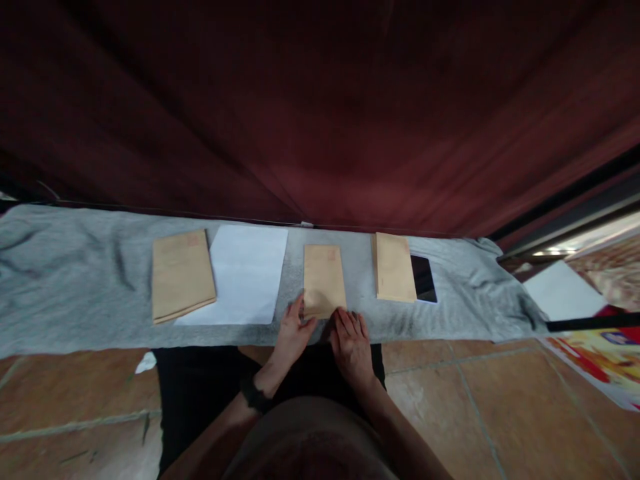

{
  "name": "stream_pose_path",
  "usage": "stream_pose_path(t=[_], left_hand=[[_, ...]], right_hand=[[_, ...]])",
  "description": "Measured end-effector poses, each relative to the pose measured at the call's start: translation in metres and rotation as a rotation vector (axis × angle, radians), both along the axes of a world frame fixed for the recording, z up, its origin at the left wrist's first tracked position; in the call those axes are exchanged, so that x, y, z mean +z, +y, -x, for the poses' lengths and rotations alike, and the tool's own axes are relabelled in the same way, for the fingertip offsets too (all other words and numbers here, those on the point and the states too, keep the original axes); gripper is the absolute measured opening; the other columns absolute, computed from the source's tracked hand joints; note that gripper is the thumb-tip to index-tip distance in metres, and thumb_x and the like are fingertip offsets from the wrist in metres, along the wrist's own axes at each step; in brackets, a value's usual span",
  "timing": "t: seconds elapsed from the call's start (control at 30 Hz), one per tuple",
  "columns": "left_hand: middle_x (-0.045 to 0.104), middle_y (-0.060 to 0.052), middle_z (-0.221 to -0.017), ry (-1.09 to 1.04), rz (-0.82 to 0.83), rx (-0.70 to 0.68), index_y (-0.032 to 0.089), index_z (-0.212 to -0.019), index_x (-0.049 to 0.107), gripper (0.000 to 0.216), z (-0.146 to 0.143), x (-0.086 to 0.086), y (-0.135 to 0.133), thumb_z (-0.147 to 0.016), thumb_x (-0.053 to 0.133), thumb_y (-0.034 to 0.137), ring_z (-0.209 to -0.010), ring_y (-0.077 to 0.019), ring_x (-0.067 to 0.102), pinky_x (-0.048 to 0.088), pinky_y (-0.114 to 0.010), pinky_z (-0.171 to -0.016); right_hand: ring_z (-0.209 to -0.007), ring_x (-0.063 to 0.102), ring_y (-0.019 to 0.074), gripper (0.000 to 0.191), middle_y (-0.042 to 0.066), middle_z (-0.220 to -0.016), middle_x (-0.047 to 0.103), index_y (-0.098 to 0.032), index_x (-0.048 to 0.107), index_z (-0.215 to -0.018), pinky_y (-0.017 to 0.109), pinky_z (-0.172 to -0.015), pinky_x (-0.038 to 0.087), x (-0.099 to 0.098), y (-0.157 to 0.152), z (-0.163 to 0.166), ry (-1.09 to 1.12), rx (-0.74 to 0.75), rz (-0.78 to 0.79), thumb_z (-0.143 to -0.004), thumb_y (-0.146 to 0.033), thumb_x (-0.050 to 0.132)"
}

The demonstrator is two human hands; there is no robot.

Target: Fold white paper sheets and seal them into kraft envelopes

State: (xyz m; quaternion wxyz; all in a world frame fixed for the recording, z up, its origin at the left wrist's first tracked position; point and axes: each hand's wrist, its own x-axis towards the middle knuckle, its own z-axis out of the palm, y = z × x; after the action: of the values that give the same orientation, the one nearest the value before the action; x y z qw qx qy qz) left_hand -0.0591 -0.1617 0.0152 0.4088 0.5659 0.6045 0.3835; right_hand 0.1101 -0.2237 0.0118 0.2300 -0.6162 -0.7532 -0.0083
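A brown paper envelope (323,280) lies upright in front of me on the grey cloth, a small reddish mark near its top right corner. My left hand (293,331), with a dark band on the wrist, rests at its lower left corner, thumb and fingers apart and touching the edge. At the lower right corner, my right hand (351,340) has its fingers curled and pressed together on the envelope's bottom edge. The right thumb is mostly hidden. To the left, a stack of brown envelopes (183,277) overlaps white paper (247,277). Another stack of envelopes (394,267) lies to the right.
A dark-screened phone (424,280) sits partly under the right stack. The narrow grey cloth-covered surface (465,293) ends against a dark red curtain (320,147). Beyond its right end are a white sheet (565,290) and a colourful printed package (600,360). Below is a tiled floor (450,413).
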Motion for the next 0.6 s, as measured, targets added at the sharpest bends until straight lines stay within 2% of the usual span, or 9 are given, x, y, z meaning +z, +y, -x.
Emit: stream_pose_path(t=[0.13, 0.2, 0.33, 0.5, 0.6], left_hand=[[0.063, 0.004, -0.080, -0.242, 0.178, 0.131, 0.018, -0.137, 0.051, 0.076, 0.000, 0.002, 0.014, -0.066, 0.078, 0.022, -0.073, -0.0158, 0.063, 0.054, -0.033, -0.077], [0.062, 0.005, -0.073, -0.301, 0.214, 0.113, 0.017, -0.129, 0.057, 0.069, -0.002, 0.006, 0.017, -0.064, 0.078, 0.022, -0.070, -0.0155, 0.063, 0.053, -0.031, -0.074], [0.069, -0.001, -0.083, -0.437, 0.200, -0.046, 0.017, -0.114, 0.065, 0.047, -0.011, 0.021, 0.018, -0.069, 0.074, 0.027, -0.079, -0.0186, 0.067, 0.053, -0.032, -0.077], [0.069, -0.001, -0.084, -0.409, 0.126, -0.136, 0.019, -0.124, 0.062, 0.052, -0.029, 0.048, 0.011, -0.078, 0.074, 0.038, -0.079, -0.0178, 0.066, 0.054, -0.031, -0.075], [0.070, -0.005, -0.097, -0.438, 0.134, -0.170, 0.021, -0.128, 0.062, 0.051, -0.031, 0.054, 0.010, -0.086, 0.067, 0.050, -0.086, -0.0183, 0.067, 0.056, -0.031, -0.075]], right_hand=[[-0.125, 0.057, 0.0270, 0.038, 0.014, -0.134, 0.065, -0.013, 0.057, -0.136, 0.048, -0.112, 0.037, 0.004, 0.006, 0.005, 0.015, -0.038, 0.010, -0.100, -0.021, 0.047], [-0.119, 0.058, 0.0270, 0.033, 0.014, -0.128, 0.067, -0.014, 0.060, -0.129, 0.046, -0.105, 0.042, 0.006, 0.009, 0.007, 0.024, -0.054, 0.031, -0.099, -0.022, 0.049], [-0.109, 0.059, 0.0289, 0.033, 0.015, -0.120, 0.066, -0.015, 0.060, -0.127, 0.043, -0.094, 0.048, 0.010, 0.018, 0.009, 0.036, -0.068, 0.051, -0.097, -0.024, 0.049], [-0.099, 0.063, 0.0255, 0.036, 0.013, -0.113, 0.067, -0.019, 0.062, -0.125, 0.036, -0.081, 0.053, 0.019, 0.029, -0.002, 0.201, -0.110, 0.040, -0.098, -0.020, 0.037], [-0.081, 0.064, 0.0210, 0.032, 0.009, -0.095, 0.069, -0.020, 0.069, -0.101, 0.031, -0.071, 0.053, 0.023, 0.037, -0.012, 0.467, -0.189, 0.051, -0.101, -0.033, 0.039]])
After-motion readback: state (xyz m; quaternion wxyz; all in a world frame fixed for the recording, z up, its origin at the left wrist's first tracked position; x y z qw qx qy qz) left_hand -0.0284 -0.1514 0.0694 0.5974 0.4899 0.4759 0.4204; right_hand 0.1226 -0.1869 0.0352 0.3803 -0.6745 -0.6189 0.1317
